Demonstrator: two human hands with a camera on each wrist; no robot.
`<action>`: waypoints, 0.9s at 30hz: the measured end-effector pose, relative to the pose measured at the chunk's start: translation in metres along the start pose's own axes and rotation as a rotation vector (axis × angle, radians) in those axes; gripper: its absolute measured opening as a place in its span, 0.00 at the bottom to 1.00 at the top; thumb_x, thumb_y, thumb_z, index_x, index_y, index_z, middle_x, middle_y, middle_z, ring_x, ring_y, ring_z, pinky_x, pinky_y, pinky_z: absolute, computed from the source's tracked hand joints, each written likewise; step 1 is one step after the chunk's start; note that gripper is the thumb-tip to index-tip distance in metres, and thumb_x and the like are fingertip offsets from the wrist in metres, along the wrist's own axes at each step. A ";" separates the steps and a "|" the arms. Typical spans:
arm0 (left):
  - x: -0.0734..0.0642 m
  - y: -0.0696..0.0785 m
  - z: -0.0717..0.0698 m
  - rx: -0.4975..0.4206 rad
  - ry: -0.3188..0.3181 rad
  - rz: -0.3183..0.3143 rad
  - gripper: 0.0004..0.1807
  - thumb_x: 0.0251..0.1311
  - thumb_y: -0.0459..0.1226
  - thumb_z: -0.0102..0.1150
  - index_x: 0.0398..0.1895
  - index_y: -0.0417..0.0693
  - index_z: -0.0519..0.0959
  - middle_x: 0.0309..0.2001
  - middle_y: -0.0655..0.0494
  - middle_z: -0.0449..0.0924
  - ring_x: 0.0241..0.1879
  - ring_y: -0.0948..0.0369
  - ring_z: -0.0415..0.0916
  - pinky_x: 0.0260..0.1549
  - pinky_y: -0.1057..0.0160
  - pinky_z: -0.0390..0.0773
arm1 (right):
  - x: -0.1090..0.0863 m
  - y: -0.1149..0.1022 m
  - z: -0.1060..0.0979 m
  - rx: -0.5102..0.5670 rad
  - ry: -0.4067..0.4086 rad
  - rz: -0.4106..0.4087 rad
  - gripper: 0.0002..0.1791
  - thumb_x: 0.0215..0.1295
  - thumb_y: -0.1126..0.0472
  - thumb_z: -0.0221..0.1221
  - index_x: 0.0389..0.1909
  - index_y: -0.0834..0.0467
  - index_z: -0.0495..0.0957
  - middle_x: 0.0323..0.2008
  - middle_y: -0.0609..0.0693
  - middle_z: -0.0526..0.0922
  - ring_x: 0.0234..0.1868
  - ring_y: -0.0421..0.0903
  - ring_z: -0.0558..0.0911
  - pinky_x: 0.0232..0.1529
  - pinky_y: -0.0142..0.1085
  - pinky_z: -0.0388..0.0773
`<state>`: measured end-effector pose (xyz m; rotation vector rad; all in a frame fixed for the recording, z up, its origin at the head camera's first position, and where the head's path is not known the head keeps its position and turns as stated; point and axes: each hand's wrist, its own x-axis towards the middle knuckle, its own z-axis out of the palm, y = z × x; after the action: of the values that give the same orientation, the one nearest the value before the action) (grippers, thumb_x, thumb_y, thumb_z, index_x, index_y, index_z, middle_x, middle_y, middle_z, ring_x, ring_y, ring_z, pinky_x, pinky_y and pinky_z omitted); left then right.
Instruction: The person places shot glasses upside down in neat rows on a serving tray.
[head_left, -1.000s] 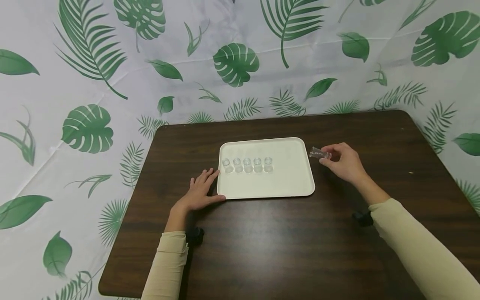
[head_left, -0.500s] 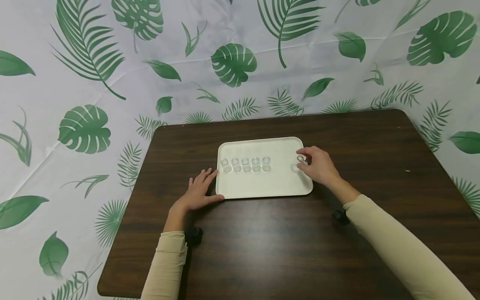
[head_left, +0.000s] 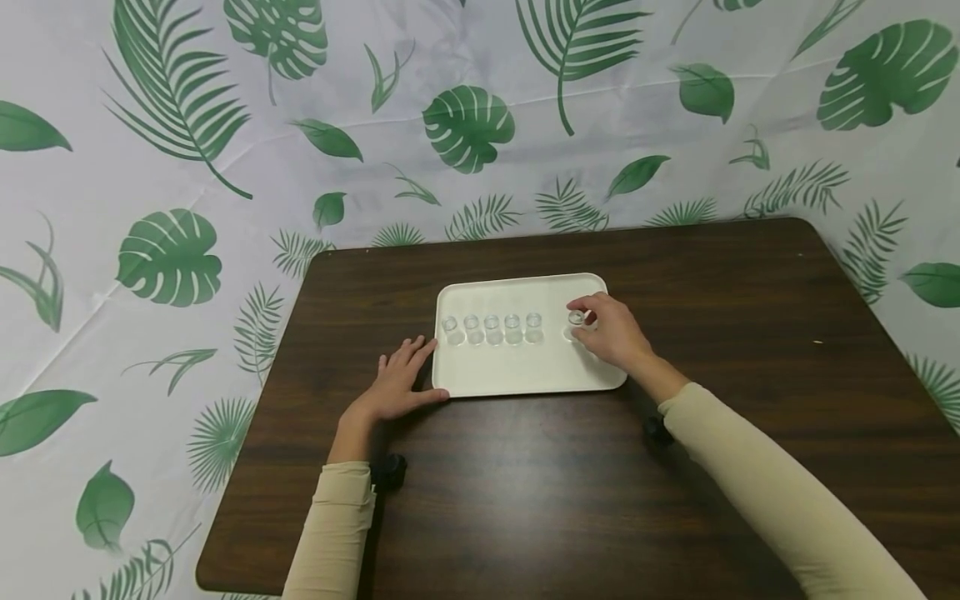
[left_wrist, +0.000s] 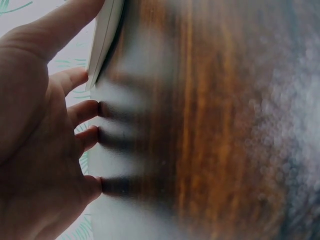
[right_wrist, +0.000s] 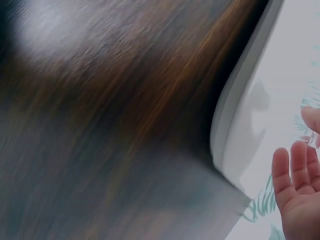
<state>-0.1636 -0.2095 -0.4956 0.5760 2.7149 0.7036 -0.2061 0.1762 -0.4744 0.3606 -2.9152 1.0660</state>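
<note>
A white tray (head_left: 517, 373) lies on the dark wooden table. On its left half, several small clear glasses (head_left: 492, 328) stand upright in a row. My right hand (head_left: 613, 335) pinches another small clear glass (head_left: 576, 317) between thumb and fingers, upright over the tray's right part; whether its base touches the tray I cannot tell. In the right wrist view, only a sliver of that glass (right_wrist: 312, 139) shows. Spread fingers of my left hand (head_left: 392, 390) touch the tray's left side, and the thumb lies at its front left corner.
The brown table (head_left: 517, 475) extends around the tray on all sides. A white cloth (head_left: 375, 167) with green leaf prints hangs behind and left of it. One tiny pale speck (head_left: 817, 342) lies on the table at right.
From right of the tray, my right hand has moved left over it, turning the tilted glass upright and bringing it nearer the row. My left hand has stayed at the tray's edge.
</note>
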 end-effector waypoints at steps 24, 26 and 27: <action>0.001 -0.002 0.001 0.000 0.005 0.010 0.52 0.58 0.61 0.61 0.80 0.54 0.47 0.78 0.44 0.42 0.76 0.44 0.35 0.64 0.30 0.34 | 0.010 -0.015 0.017 0.023 -0.017 -0.094 0.21 0.60 0.69 0.63 0.56 0.59 0.80 0.45 0.55 0.79 0.42 0.51 0.78 0.39 0.43 0.72; 0.001 -0.002 0.001 0.000 0.003 0.006 0.53 0.59 0.61 0.61 0.80 0.54 0.47 0.78 0.44 0.42 0.76 0.44 0.35 0.64 0.30 0.34 | 0.011 -0.015 0.018 0.025 -0.015 -0.100 0.21 0.60 0.69 0.63 0.56 0.59 0.80 0.46 0.54 0.79 0.42 0.51 0.78 0.40 0.43 0.72; 0.000 -0.002 0.001 0.001 0.000 0.005 0.53 0.58 0.61 0.61 0.80 0.54 0.47 0.78 0.44 0.42 0.76 0.44 0.35 0.64 0.30 0.34 | 0.011 -0.015 0.018 0.026 -0.014 -0.102 0.21 0.60 0.69 0.63 0.56 0.59 0.80 0.46 0.54 0.79 0.42 0.51 0.78 0.40 0.43 0.73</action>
<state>-0.1643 -0.2107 -0.4972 0.5826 2.7150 0.7041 -0.2124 0.1513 -0.4783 0.5135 -2.8627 1.0914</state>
